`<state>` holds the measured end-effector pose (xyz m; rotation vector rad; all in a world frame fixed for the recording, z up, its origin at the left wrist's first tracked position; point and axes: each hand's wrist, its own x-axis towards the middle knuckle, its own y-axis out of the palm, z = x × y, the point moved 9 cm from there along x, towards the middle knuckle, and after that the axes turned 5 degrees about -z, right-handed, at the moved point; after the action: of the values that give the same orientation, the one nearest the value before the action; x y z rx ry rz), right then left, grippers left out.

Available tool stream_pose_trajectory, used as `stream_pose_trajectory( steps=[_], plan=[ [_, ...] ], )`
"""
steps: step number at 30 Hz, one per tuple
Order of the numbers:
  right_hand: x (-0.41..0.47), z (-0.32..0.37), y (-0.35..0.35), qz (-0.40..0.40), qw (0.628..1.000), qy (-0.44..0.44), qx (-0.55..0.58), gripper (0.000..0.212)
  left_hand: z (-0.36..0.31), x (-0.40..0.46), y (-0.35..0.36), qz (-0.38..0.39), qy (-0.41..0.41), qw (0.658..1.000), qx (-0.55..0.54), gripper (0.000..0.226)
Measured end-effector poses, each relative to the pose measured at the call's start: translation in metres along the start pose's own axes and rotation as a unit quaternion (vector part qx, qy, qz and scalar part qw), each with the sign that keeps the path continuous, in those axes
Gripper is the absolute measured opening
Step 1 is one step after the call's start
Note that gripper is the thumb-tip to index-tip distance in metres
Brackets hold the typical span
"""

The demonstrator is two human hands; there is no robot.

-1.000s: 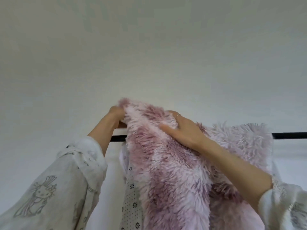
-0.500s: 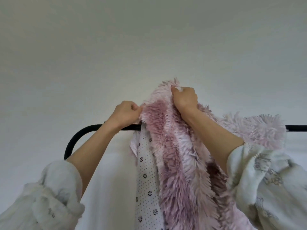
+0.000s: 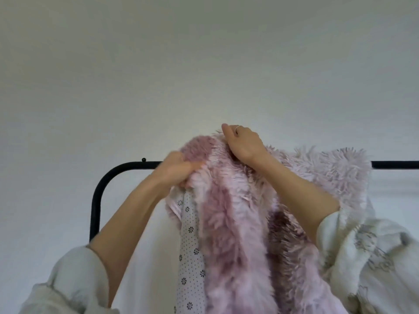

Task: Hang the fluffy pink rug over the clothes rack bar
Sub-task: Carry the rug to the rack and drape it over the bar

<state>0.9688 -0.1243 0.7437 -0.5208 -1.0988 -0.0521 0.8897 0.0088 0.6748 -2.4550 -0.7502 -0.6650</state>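
Note:
The fluffy pink rug (image 3: 229,214) hangs bunched in front of the black clothes rack bar (image 3: 127,165), its dotted white backing showing on the left side. Its right part lies over the bar as a pale fluffy hump. My left hand (image 3: 179,169) grips the rug's left edge just at bar height. My right hand (image 3: 242,143) grips the rug's top fold, raised above the bar. The bar is hidden behind the rug between my hands and shows again at the far right.
The rack's bar curves down into a black upright (image 3: 94,209) at the left. A plain white wall fills the background. My loose white printed sleeves (image 3: 374,257) are at the bottom corners.
My right hand has lifted the rug's top fold higher above the bar. My left hand has shifted right along the bar while gripping the rug's edge. More of the rack's curved left end shows.

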Motion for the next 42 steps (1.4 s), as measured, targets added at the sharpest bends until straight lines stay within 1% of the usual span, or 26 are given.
stream_pose_trajectory(
  steps=[2,4,6,7,8,11,12,13,15,18,20,22,25,26,27,28,30,31,34,35,37,38,39,40,41,42],
  plan=[
    [-0.023,-0.003,-0.012,-0.042,0.996,-0.058,-0.054,0.041,-0.005,0.010,-0.031,-0.100,0.014,0.994,-0.043,0.015],
    [-0.046,-0.012,-0.018,-0.065,0.988,-0.098,-0.099,0.029,0.002,0.014,-0.054,-0.187,0.005,0.979,-0.083,0.014],
    [-0.068,-0.024,-0.024,-0.068,0.983,-0.109,-0.129,0.039,0.020,0.012,-0.056,-0.242,-0.016,0.967,-0.081,0.024],
    [-0.076,-0.030,-0.029,-0.078,0.982,-0.112,-0.128,0.043,0.029,0.010,-0.051,-0.252,-0.024,0.964,-0.077,0.022],
    [-0.085,-0.034,-0.036,-0.097,0.980,-0.116,-0.130,0.044,0.037,0.007,-0.042,-0.252,-0.030,0.964,-0.082,0.017],
    [-0.108,-0.055,-0.057,-0.132,0.974,-0.093,-0.158,0.038,0.048,-0.008,-0.017,-0.235,-0.028,0.968,-0.084,0.049],
    [-0.117,-0.063,-0.065,-0.141,0.972,-0.082,-0.167,0.037,0.047,-0.013,-0.014,-0.236,-0.012,0.969,-0.070,0.054],
    [-0.125,-0.071,-0.074,-0.154,0.971,-0.068,-0.171,0.036,0.045,-0.020,-0.012,-0.232,0.009,0.971,-0.056,0.053],
    [-0.140,-0.096,-0.092,-0.176,0.971,-0.004,-0.163,0.036,0.049,-0.029,-0.002,-0.194,0.017,0.981,-0.016,0.049],
    [-0.161,-0.141,-0.112,-0.183,0.965,0.128,-0.135,0.046,0.063,-0.038,0.019,-0.122,-0.020,0.992,0.026,0.049],
    [-0.175,-0.161,-0.114,-0.161,0.963,0.192,-0.096,0.056,0.062,-0.045,0.027,-0.115,-0.015,0.993,0.003,0.056],
    [-0.190,-0.181,-0.107,-0.136,0.958,0.250,-0.039,0.069,0.062,-0.051,0.030,-0.131,-0.015,0.990,-0.040,0.061],
    [-0.217,-0.204,-0.092,-0.100,0.926,0.356,0.077,0.090,0.072,-0.064,0.037,-0.135,-0.033,0.986,-0.087,0.072],
    [-0.229,-0.210,-0.084,-0.084,0.911,0.384,0.125,0.091,0.081,-0.070,0.041,-0.134,-0.046,0.985,-0.094,0.076],
    [-0.241,-0.212,-0.076,-0.063,0.893,0.412,0.169,0.086,0.090,-0.078,0.044,-0.136,-0.058,0.984,-0.099,0.075],
    [-0.255,-0.215,-0.066,-0.039,0.876,0.437,0.200,0.076,0.100,-0.087,0.048,-0.137,-0.073,0.983,-0.096,0.072],
    [-0.282,-0.219,-0.053,0.015,0.860,0.467,0.206,0.064,0.121,-0.106,0.056,-0.135,-0.110,0.982,-0.067,0.070],
    [-0.294,-0.219,-0.048,0.047,0.856,0.473,0.202,0.064,0.128,-0.117,0.063,-0.119,-0.129,0.982,-0.061,0.068],
    [-0.324,-0.215,-0.030,0.145,0.850,0.466,0.199,0.073,0.140,-0.155,0.091,-0.029,-0.153,0.985,-0.069,0.050],
    [-0.329,-0.210,-0.026,0.179,0.852,0.451,0.199,0.073,0.144,-0.167,0.099,-0.004,-0.171,0.983,-0.066,0.055],
    [-0.344,-0.193,-0.014,0.246,0.847,0.424,0.205,0.075,0.162,-0.191,0.113,0.043,-0.211,0.975,-0.059,0.074],
    [-0.352,-0.188,-0.009,0.267,0.847,0.415,0.199,0.072,0.168,-0.202,0.119,0.060,-0.227,0.971,-0.052,0.077],
    [-0.357,-0.182,-0.005,0.276,0.847,0.406,0.204,0.063,0.179,-0.211,0.126,0.074,-0.247,0.965,-0.042,0.075],
    [-0.362,-0.183,0.000,0.270,0.851,0.401,0.205,0.043,0.187,-0.221,0.133,0.087,-0.263,0.960,-0.042,0.068],
    [-0.364,-0.184,0.001,0.252,0.859,0.402,0.194,0.017,0.193,-0.227,0.140,0.098,-0.274,0.956,-0.038,0.057],
    [-0.367,-0.187,0.000,0.233,0.870,0.397,0.177,0.019,0.199,-0.232,0.145,0.096,-0.279,0.955,-0.030,0.047]
  ],
)
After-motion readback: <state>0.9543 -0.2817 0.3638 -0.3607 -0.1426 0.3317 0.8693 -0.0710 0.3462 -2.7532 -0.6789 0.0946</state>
